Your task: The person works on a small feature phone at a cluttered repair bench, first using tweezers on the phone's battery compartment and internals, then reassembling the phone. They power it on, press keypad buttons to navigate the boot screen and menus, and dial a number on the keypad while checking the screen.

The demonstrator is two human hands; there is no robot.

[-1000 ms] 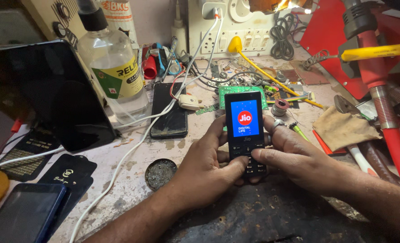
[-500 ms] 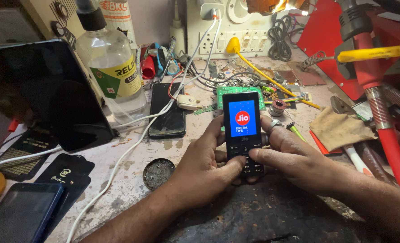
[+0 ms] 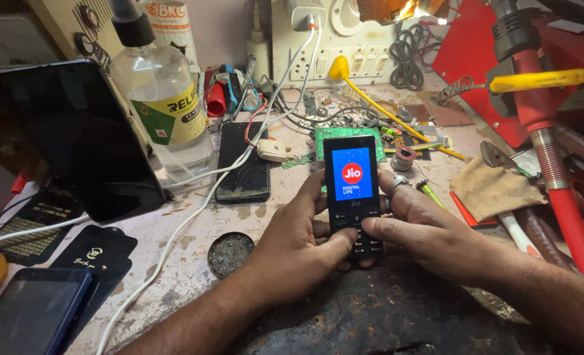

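Little has moved since the earlier frames: both my hands keep the same hold on the keypad phone (image 3: 352,197), and its blue screen with a red round badge still glows.

Nearest me, a dark worn mat (image 3: 371,315) covers the tabletop (image 3: 193,223) under my wrists. My left hand (image 3: 292,246) curls round the phone's left edge, fingers closed on the body, thumb lying across the lower keys. My right hand (image 3: 430,227) grips the right edge, a ring on one finger, thumb pressed onto the keypad beside the left thumb. The phone stands tilted up, screen toward me, held off the surface.

At lower left lie a blue-screened phone (image 3: 32,315) and black cards (image 3: 98,253) with pale printing. A round tin of grey residue (image 3: 231,253) sits just left of my left hand. Farther back, a black smartphone (image 3: 244,161) lies flat, crossed by a white cable (image 3: 193,204). A large dark tablet (image 3: 75,138) leans at left. Beside it stands a clear bottle (image 3: 164,98), black cap, yellow-and-green label. A green circuit board (image 3: 348,135) lies behind the held phone, a tan cloth (image 3: 492,187) at right. A white socket panel (image 3: 331,39) lines the rear wall.
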